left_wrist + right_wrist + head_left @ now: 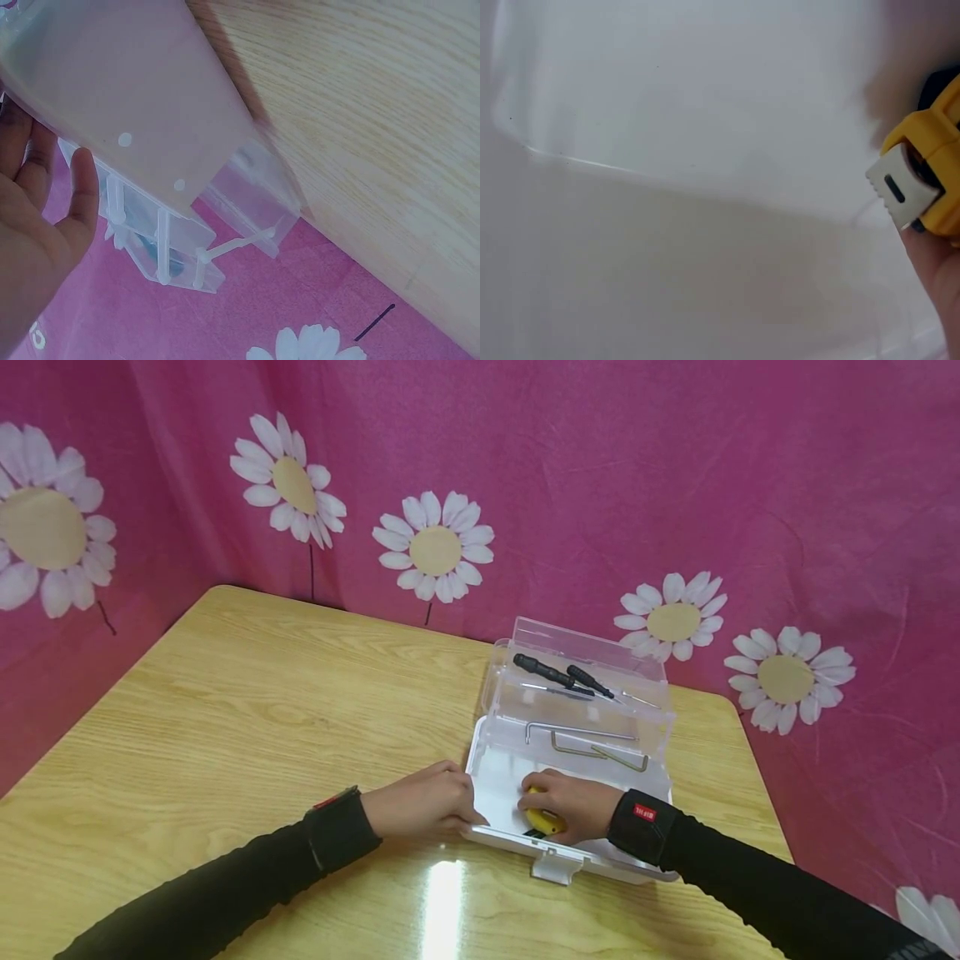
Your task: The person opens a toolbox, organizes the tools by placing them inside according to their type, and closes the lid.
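Observation:
A white toolbox (491,777) stands open on the table, its clear tiered trays (592,712) folded out at the back. My right hand (581,806) is down in the main compartment, gripping a yellow tape measure (545,821). From the right wrist, the tape measure (930,142) shows its metal end hook over the bare white floor of the box. At the toolbox's left front corner, my left hand (427,797) holds the rim. In the left wrist view that hand (45,217) has its fingers at the edge of the box wall (142,97).
Dark-handled screwdrivers (543,671) lie in the upper tray, and several hex keys (581,732) lie lower. A white latch (557,867) hangs at the toolbox's front. The wooden table (300,710) meets a pink curtain (540,485) with daisies behind.

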Available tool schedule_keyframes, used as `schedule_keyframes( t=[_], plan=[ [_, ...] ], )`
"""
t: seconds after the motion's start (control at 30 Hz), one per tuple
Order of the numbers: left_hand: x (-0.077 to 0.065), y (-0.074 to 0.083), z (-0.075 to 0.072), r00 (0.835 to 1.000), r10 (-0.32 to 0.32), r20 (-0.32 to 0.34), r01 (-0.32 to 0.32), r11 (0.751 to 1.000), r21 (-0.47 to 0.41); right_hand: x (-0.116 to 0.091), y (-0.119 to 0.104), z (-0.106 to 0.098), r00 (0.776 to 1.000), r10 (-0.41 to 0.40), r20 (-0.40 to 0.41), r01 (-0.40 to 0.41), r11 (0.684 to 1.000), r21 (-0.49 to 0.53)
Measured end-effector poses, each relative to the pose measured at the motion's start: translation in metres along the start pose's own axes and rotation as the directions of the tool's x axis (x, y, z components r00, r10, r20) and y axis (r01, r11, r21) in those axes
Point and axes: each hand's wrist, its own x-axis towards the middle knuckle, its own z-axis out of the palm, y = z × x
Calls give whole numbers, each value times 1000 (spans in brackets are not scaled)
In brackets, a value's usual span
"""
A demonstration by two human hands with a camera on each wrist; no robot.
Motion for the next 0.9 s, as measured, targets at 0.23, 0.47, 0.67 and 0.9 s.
schedule_keyframes(
  t=[0.23,0.47,0.67,0.9],
  plan=[
    [0,0,0,1000,7,-11,-7,1000,-4,0,1,3,999,21,26,-20,1000,-18],
    [-1,0,1,1000,17,-23,-17,1000,-7,0,-2,2,998,50,29,-48,998,-43],
    [0,0,1,999,26,-36,-26,1000,4,-2,-4,-2,997,79,7,-79,995,-59],
    [-2,0,2,998,34,-44,-33,999,22,-9,-18,-19,995,98,-31,-98,995,-16]
  ],
)
